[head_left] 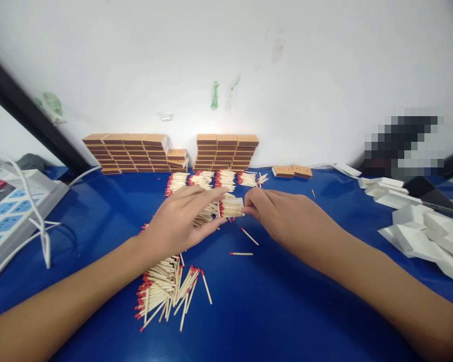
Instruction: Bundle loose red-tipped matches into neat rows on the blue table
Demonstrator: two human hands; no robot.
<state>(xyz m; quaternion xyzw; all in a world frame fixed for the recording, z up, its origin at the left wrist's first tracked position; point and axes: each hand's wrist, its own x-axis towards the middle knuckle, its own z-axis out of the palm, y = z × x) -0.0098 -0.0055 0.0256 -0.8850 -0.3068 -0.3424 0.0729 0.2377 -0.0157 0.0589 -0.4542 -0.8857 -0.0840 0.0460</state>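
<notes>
A small white matchbox tray [238, 202], filled with red-tipped matches, is between my two hands over the blue table. My left hand [179, 218] has thumb and index finger along the tray's two long sides, closed on its left end. At the right end, my right hand [277, 208] pinches the tray between thumb and curled fingers. Loose matches [204, 213] lie partly hidden under my left fingers. Nearer to me spreads a larger heap of matches [160, 284], partly covered by my left forearm. Single matches [241, 254] lie below the tray.
Stacked matchboxes [132, 153] and a second stack [226, 151] stand against the white wall. Two matchboxes [292, 171] lie right of them. Match bundles [224, 180] line up before the stacks. White empty trays [430, 231] pile at right; a power strip [11, 211] sits left.
</notes>
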